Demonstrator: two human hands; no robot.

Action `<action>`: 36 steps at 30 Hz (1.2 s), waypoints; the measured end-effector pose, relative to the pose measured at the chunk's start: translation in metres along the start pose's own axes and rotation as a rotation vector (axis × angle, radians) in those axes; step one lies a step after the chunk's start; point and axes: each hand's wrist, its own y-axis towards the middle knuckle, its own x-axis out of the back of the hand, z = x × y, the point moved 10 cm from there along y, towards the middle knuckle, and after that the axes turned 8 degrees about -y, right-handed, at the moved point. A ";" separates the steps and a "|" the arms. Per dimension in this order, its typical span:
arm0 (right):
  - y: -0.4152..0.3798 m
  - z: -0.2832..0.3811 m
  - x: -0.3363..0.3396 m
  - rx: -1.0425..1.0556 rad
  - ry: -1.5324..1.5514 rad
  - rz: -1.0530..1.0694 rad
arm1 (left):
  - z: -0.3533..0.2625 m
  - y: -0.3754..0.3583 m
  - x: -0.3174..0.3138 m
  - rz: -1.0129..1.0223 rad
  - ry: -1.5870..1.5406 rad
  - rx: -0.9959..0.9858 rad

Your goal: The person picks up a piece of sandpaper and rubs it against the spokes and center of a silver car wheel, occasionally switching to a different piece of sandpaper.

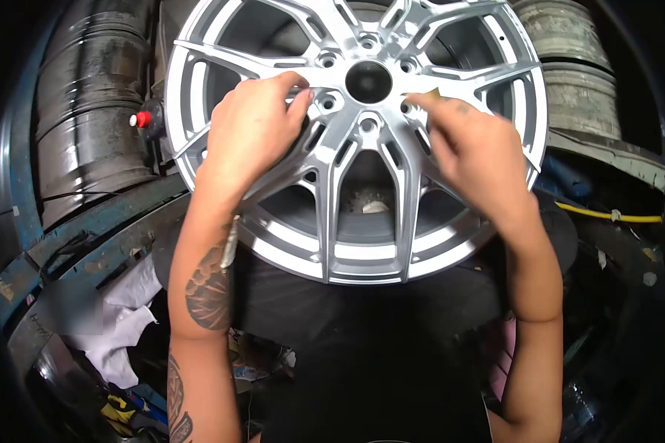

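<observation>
A silver multi-spoke alloy wheel (369,269) faces me, tilted, with a dark round centre bore and lug holes around it. My left hand (258,122) is on the left spokes, its fingers curled and closed on the wheel beside a lug hole. Over the right spokes, my right hand (474,144) has bent, closed fingers and is slightly blurred. A small brownish-yellow piece (434,93), perhaps sandpaper, shows at its fingers, close to the right lower lug hole. The hands cover parts of the spokes under them.
Stacked dirty wheels or drums stand at the left (92,96) and at the back right (580,96). A red-and-white knob (142,119) sits by the wheel's left edge. A blue metal frame (89,240), white cloth (125,325) and yellow hose (606,214) lie around it.
</observation>
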 end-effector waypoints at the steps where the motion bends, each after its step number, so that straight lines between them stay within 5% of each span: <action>1: 0.002 -0.013 0.009 -0.026 0.026 -0.058 | 0.001 -0.005 -0.007 0.068 -0.037 0.012; 8: -0.014 -0.123 0.025 -0.357 0.128 -0.200 | 0.012 -0.049 -0.064 0.267 0.128 0.058; 13: -0.021 -0.155 0.006 -0.386 0.087 -0.154 | 0.026 -0.046 -0.018 0.113 0.090 0.122; 16: -0.025 -0.184 -0.054 -0.603 0.817 0.100 | 0.044 -0.043 0.014 -0.093 -0.019 0.091; 17: -0.026 -0.186 -0.059 -0.613 0.839 0.140 | 0.045 -0.047 0.026 -0.165 0.136 0.102; 20: -0.027 -0.183 -0.070 -0.629 0.908 0.264 | 0.052 -0.051 0.035 -0.278 0.383 -0.090; 23: -0.022 -0.153 -0.058 -0.535 0.901 0.170 | 0.059 -0.052 0.026 -0.336 0.306 -0.159; 26: -0.020 -0.137 -0.049 -0.483 0.708 0.129 | 0.073 -0.040 0.026 -0.237 0.204 0.072; 36: -0.021 -0.121 -0.064 -0.357 0.700 0.344 | 0.085 -0.036 0.021 -0.345 0.117 0.058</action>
